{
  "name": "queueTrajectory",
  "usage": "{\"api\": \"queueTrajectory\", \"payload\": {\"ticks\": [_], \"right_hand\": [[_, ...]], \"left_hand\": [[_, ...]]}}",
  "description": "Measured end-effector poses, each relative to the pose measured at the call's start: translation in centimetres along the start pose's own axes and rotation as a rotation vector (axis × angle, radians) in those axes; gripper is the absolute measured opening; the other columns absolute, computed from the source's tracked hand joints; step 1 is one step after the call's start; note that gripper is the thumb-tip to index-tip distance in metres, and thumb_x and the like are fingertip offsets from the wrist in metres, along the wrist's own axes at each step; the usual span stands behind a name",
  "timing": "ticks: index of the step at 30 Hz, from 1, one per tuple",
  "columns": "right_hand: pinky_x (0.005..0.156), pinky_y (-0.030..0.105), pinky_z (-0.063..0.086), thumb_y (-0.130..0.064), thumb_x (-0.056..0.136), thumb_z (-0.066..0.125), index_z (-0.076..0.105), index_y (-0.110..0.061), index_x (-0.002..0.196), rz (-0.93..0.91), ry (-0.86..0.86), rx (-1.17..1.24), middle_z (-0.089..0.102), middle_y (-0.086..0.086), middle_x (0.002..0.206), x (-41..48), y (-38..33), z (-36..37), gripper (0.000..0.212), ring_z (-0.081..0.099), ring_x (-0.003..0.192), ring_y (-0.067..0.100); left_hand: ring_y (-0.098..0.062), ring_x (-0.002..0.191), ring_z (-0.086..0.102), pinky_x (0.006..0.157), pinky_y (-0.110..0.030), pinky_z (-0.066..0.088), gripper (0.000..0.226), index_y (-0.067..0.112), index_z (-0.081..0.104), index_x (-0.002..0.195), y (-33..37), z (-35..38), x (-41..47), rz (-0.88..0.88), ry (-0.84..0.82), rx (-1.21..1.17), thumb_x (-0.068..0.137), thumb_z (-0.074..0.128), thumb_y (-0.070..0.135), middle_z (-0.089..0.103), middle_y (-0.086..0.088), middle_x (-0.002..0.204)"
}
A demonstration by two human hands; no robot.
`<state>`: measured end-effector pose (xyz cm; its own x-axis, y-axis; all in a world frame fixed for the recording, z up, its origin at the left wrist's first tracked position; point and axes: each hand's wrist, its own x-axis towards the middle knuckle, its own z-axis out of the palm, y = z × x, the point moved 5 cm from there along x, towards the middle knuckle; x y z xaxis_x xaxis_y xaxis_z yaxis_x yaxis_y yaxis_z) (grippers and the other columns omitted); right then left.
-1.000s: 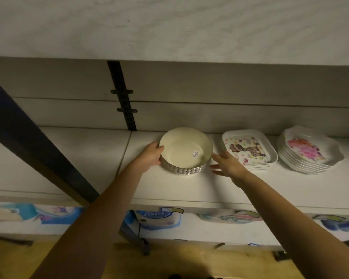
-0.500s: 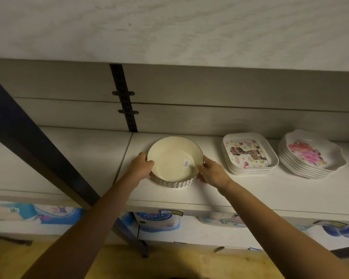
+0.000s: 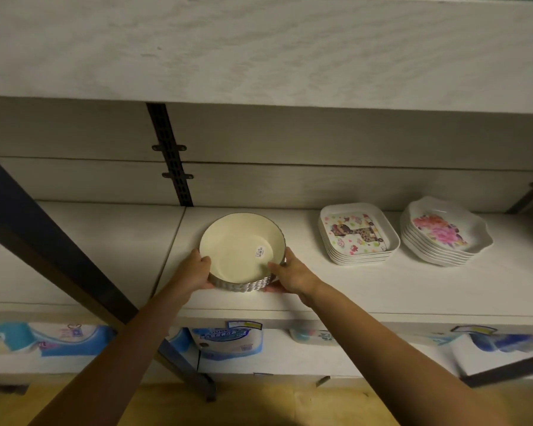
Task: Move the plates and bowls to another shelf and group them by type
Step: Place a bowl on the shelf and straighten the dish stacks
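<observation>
**White shelf, both hands on the bowl stack**

Head view: pale shelving fills the picture, with a white shelf (image 3: 382,290) running across the middle and another board overhead. A black slotted upright (image 3: 170,155) runs down the back panel.

On the shelf, left of centre, sits a stack of cream bowls (image 3: 240,244) with ribbed silver-grey sides. A small sticker (image 3: 260,251) lies inside the top bowl. The stack tips its opening toward the viewer. Whether its base is clear of the shelf cannot be told.

The left hand (image 3: 194,270) grips the stack's left side, fingers curled round the wall and thumb at the rim. The right hand (image 3: 293,273) grips the right side, thumb hooked over the rim and fingers tucked low against the base.

To the right, well apart from the bowls, stands a stack of square plates (image 3: 357,235) with a cartoon print. Just beside it is a stack of scalloped plates (image 3: 443,233) with a pink flower.

Blue-and-white packages (image 3: 225,339) line the level below, above a yellowish floor (image 3: 259,404).
</observation>
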<state>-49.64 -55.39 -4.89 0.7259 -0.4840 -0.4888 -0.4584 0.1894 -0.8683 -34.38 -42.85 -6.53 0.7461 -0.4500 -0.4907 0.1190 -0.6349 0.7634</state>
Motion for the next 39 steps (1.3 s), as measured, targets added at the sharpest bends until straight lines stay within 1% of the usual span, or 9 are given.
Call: {"api": "queueTrajectory", "payload": {"ticks": [4,7,13,21,25,28,31,35,39], "right_hand": [[0.077,0.032,0.054,-0.026,0.097,0.044,0.030,-0.007,0.136,-0.038,0.038,-0.155,0.051,0.017,0.129,-1.7,-0.6,-1.7,0.046,0.057,0.093,0.024],[0.089,0.035,0.050,-0.027,0.096,0.045,0.037,-0.008,0.139,-0.132,0.182,-0.261,0.050,0.011,0.133,-3.2,-1.1,-5.3,0.047,0.057,0.104,0.026],[0.084,0.029,0.044,-0.016,0.096,0.046,0.059,-0.008,0.116,-0.252,0.399,-0.230,0.057,0.001,0.105,-5.7,-0.9,-13.7,0.025,0.054,0.099,0.018],[0.087,0.024,0.042,-0.009,0.095,0.046,0.057,-0.006,0.120,-0.302,0.623,-0.175,0.060,0.010,0.119,-6.3,0.7,-24.4,0.027,0.054,0.102,0.017],[0.095,0.031,0.041,-0.010,0.097,0.043,0.050,-0.002,0.128,-0.243,0.515,-0.327,0.055,0.016,0.130,-4.5,1.2,-26.0,0.033,0.053,0.119,0.031],[0.091,0.035,0.043,-0.015,0.098,0.042,0.047,0.001,0.124,-0.151,0.418,-0.466,0.056,0.021,0.126,-2.5,1.8,-25.6,0.032,0.054,0.113,0.036],[0.094,0.041,0.043,-0.023,0.098,0.042,0.044,-0.003,0.128,-0.080,0.325,-0.455,0.056,0.020,0.126,-1.0,2.3,-24.9,0.036,0.054,0.113,0.037],[0.098,0.042,0.046,-0.018,0.097,0.043,0.044,-0.008,0.132,-0.033,0.315,-0.343,0.058,0.017,0.125,-0.2,2.9,-24.8,0.037,0.056,0.113,0.035],[0.085,0.037,0.048,-0.011,0.092,0.046,0.054,-0.007,0.119,-0.022,0.341,-0.345,0.062,0.013,0.105,-0.6,3.8,-24.6,0.029,0.058,0.094,0.030]], "left_hand": [[-0.038,0.114,0.050,0.086,-0.040,0.045,0.039,-0.003,0.038,0.129,1.4,-0.5,-1.1,0.176,0.242,0.195,0.091,0.042,0.009,0.050,-0.024,0.128],[-0.036,0.124,0.040,0.100,-0.043,0.037,0.044,-0.002,0.041,0.130,4.4,0.2,-4.3,0.432,0.446,0.099,0.087,0.049,0.001,0.044,-0.023,0.134],[-0.022,0.113,0.046,0.096,-0.025,0.033,0.029,0.006,0.056,0.111,9.8,6.8,-9.0,0.785,0.329,0.043,0.083,0.051,-0.001,0.050,0.001,0.111],[-0.027,0.120,0.050,0.089,-0.025,0.036,0.031,0.003,0.051,0.120,11.0,16.6,-6.5,0.480,0.082,-0.019,0.089,0.049,0.001,0.053,-0.015,0.127],[-0.028,0.116,0.050,0.090,-0.030,0.038,0.034,0.004,0.049,0.123,11.3,19.0,-4.6,0.275,0.101,0.022,0.091,0.050,0.017,0.053,-0.015,0.129],[-0.027,0.122,0.045,0.096,-0.032,0.035,0.044,0.008,0.042,0.131,11.4,20.6,-3.8,0.146,0.001,0.031,0.092,0.048,0.026,0.046,-0.012,0.135],[-0.026,0.127,0.046,0.094,-0.030,0.038,0.046,0.006,0.037,0.137,11.6,21.6,-3.2,0.125,-0.095,-0.076,0.094,0.047,0.020,0.047,-0.001,0.136],[-0.026,0.121,0.053,0.087,-0.026,0.042,0.041,0.010,0.046,0.133,11.7,22.5,-2.7,0.167,-0.136,-0.093,0.093,0.041,0.004,0.053,-0.012,0.135],[-0.025,0.117,0.054,0.073,-0.023,0.044,0.045,0.014,0.044,0.136,11.1,22.5,-3.2,0.163,-0.124,-0.102,0.093,0.036,0.002,0.055,-0.011,0.133]]}}
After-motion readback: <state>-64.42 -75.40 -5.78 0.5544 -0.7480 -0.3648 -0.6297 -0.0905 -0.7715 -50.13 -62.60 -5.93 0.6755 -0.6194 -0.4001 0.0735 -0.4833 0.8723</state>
